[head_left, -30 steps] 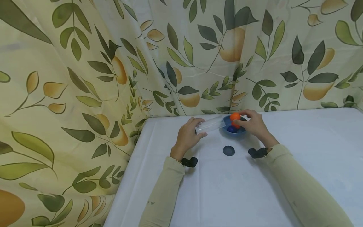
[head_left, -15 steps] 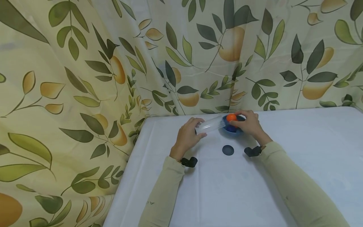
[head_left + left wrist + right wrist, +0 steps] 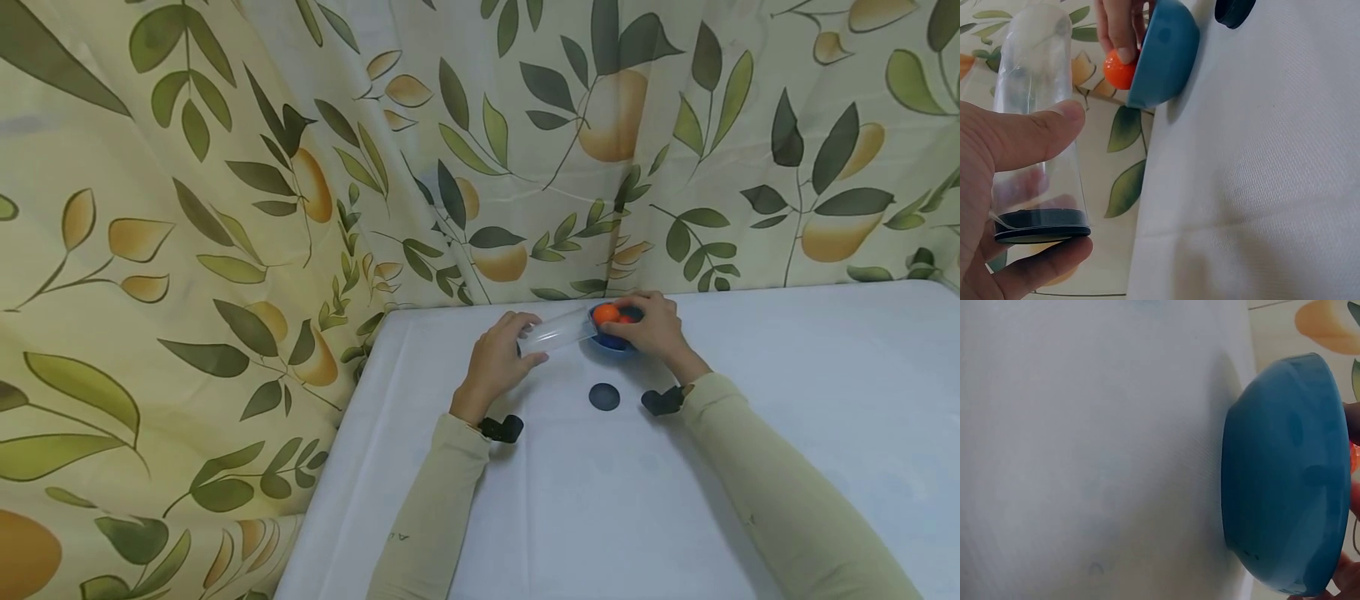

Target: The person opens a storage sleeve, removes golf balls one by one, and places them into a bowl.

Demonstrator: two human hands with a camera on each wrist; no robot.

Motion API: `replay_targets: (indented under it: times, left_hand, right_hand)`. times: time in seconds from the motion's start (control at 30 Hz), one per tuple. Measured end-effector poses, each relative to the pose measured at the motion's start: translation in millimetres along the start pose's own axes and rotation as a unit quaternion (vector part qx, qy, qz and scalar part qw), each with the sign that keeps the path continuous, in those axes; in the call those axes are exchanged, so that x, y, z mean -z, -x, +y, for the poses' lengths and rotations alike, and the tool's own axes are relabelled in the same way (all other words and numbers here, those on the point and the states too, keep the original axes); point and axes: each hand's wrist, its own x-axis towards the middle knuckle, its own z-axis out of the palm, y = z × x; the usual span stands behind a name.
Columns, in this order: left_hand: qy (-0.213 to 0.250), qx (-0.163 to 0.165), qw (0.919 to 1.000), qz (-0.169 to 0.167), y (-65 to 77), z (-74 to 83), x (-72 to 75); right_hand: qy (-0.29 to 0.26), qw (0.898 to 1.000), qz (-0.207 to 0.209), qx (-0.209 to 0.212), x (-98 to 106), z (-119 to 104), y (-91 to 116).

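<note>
In the head view my left hand (image 3: 495,362) grips a clear plastic tube (image 3: 557,331), tilted with its mouth toward the blue bowl (image 3: 615,352). A black cap (image 3: 1044,225) closes the tube's near end, and no ball shows inside. My right hand (image 3: 654,325) pinches an orange ball (image 3: 605,314) over the bowl's left rim, close to the tube's mouth; whether they touch I cannot tell. Behind the fingers another orange ball (image 3: 625,318) shows in the bowl, with a dark blue ball (image 3: 611,341) partly hidden. The right wrist view shows mostly the bowl's outer wall (image 3: 1279,481).
A loose black round cap (image 3: 604,397) lies on the white-covered table (image 3: 600,517) in front of the bowl. A leaf-and-fruit patterned curtain (image 3: 555,167) hangs behind the table's back edge and along its left side.
My right hand has moved left and slightly down with the orange ball, bringing it nearer the tube's mouth. The left hand and tube have stayed nearly still.
</note>
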Motion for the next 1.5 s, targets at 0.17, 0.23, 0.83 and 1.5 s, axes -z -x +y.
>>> replay_targets:
  times: [0.17, 0.23, 0.83, 1.5]
  left_hand:
    - [0.001, -0.002, 1.0000, 0.004, 0.1, 0.0, 0.0]
    - [0.000, -0.003, 1.0000, 0.004, 0.2, 0.4, 0.3]
    - [0.026, 0.016, 0.9993, -0.020, 2.0, -0.1, -1.9]
    - [0.010, 0.015, 0.9988, -0.046, 2.1, -2.3, -6.3]
  right_hand:
    - [0.005, 1.000, 0.002, 0.010, -2.6, 0.7, -1.7]
    - [-0.002, 1.000, 0.004, 0.010, -2.8, 1.0, -1.9]
    - [-0.110, 0.989, 0.081, 0.054, 6.0, -1.6, 31.0]
    - [-0.010, 0.997, -0.023, 0.073, 54.0, -1.1, 55.1]
